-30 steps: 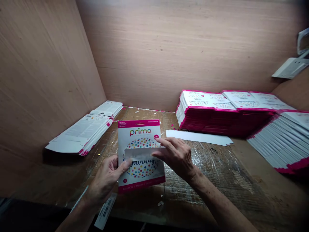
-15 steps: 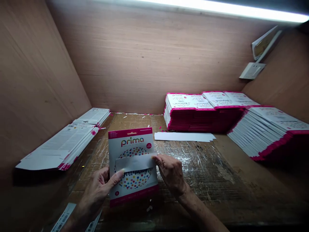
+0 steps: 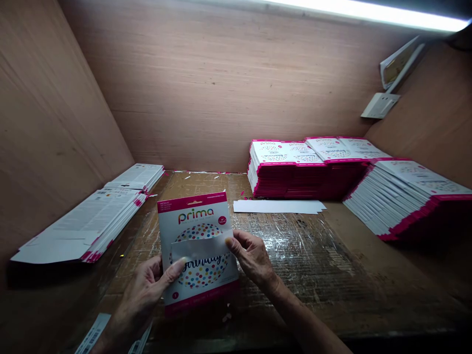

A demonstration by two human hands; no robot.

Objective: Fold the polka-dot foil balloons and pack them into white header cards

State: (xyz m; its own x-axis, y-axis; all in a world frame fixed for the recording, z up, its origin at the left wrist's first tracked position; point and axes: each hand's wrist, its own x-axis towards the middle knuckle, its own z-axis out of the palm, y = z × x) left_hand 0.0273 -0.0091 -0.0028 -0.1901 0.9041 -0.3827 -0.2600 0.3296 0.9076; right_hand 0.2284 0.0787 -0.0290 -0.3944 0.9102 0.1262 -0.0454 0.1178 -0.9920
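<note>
Packet (image 3: pixel 202 275) tilted up over the surface (image 3: pixel 295 265), between both hands. White strip (image 3: pixel 202 246) crosses the packet's front, long axis side to side. Left hand (image 3: pixel 149 282) grips the packet's left edge, thumb at the strip's near end. Right hand (image 3: pixel 252 253), at the packet's right edge: fingers pinch the strip's other end. Loose strips (image 3: pixel 278 206) lie beyond the packet, rightward.

Two hands (image 3: pixel 149 282) (image 3: pixel 253 255), one held package (image 3: pixel 204 276)
</note>
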